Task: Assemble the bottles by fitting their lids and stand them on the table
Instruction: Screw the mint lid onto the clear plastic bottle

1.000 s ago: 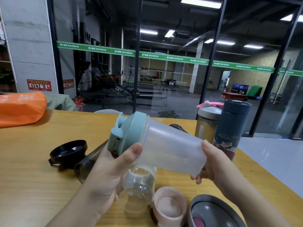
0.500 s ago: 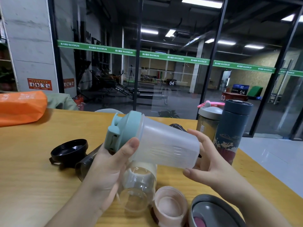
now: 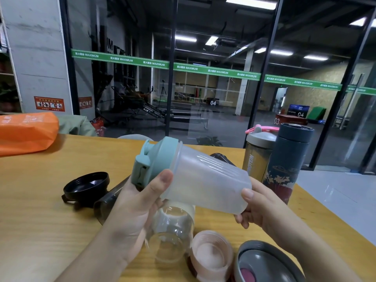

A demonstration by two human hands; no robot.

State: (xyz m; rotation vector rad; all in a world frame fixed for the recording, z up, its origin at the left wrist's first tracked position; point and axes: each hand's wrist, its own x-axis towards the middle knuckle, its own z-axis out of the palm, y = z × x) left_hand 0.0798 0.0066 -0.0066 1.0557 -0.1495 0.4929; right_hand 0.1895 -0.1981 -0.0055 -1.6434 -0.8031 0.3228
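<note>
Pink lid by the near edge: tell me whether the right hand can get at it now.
Probably not at once: the right hand grips the frosted bottle's base. The pink lid lies uncovered just below it.

Gym premises. Beyond both hands, a glass partition (image 3: 213, 98) banded with a green "MAXIMUM" strip (image 3: 216, 71) is seen; rowing machines (image 3: 142, 106), probably, and numbered boxes (image 3: 293, 117) are stood behind it.

The left hand (image 3: 134, 208) reaches up from the lower left, forearm bare, its thumb laid across the lidded end of a frosted bottle (image 3: 203, 184) and its fingers hidden behind. The right hand (image 3: 262, 208) comes in from the lower right and cups the bottle's base, thumb on top, fingers curled beneath.
</note>
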